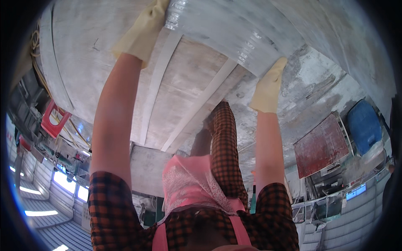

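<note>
A wide grey sheet (222,31) with shiny, wet-looking patches spans the top of the view between my hands. My left hand (151,21), in a cream rubber glove, is closed at the sheet's left edge; its fingertips run to the picture's upper rim. At the sheet's near right corner, my right hand (270,83) in a matching glove has its fingers pressed together on the edge; the far side of its grip is hidden. Two long pale strips, a left strip (161,83) and a right strip (201,104), lie on the whitish, stained work surface (190,69) below the sheet.
A red plastic stool (55,119) stands at the left near hoses (35,42). On the right are a worn reddish board (322,146) and a blue plastic container (364,127). My pink apron (188,180) and one checked trouser leg (226,146) are close to the surface.
</note>
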`<state>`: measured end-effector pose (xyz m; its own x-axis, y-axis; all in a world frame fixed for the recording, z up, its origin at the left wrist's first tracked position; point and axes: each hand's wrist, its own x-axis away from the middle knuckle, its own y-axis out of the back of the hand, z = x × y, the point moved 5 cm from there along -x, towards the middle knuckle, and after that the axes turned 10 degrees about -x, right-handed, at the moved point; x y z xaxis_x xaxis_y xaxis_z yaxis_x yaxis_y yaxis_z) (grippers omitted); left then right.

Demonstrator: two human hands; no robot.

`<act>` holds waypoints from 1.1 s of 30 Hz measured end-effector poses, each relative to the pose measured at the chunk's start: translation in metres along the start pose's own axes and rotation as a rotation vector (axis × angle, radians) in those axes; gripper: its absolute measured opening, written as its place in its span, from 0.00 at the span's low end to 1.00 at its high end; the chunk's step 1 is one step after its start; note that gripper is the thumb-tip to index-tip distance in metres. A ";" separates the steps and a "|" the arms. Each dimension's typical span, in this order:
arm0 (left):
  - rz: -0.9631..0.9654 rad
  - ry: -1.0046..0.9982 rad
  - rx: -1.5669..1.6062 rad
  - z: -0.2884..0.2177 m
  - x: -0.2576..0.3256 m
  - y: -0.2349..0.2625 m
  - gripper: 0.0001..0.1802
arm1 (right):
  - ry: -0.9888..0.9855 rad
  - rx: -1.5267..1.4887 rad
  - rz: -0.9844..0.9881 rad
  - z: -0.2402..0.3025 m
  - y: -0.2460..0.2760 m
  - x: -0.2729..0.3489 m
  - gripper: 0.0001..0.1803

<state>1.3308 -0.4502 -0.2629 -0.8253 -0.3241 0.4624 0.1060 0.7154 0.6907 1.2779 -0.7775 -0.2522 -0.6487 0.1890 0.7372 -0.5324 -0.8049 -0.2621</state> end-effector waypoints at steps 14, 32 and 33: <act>-0.036 0.590 -0.209 0.210 0.366 0.058 0.26 | -0.071 1.227 0.061 0.016 0.084 0.079 0.38; -0.504 1.330 0.488 0.155 0.997 -0.199 0.13 | 0.158 1.461 0.741 0.006 0.027 0.228 0.16; -0.555 1.333 0.574 0.158 1.014 -0.217 0.12 | 0.083 1.311 0.700 0.002 0.032 0.259 0.14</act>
<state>0.3834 -0.8359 -0.0316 0.4185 -0.6929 0.5871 -0.5110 0.3548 0.7830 1.0939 -0.7552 -0.0681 -0.6123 -0.4463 0.6526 0.7200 -0.6558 0.2270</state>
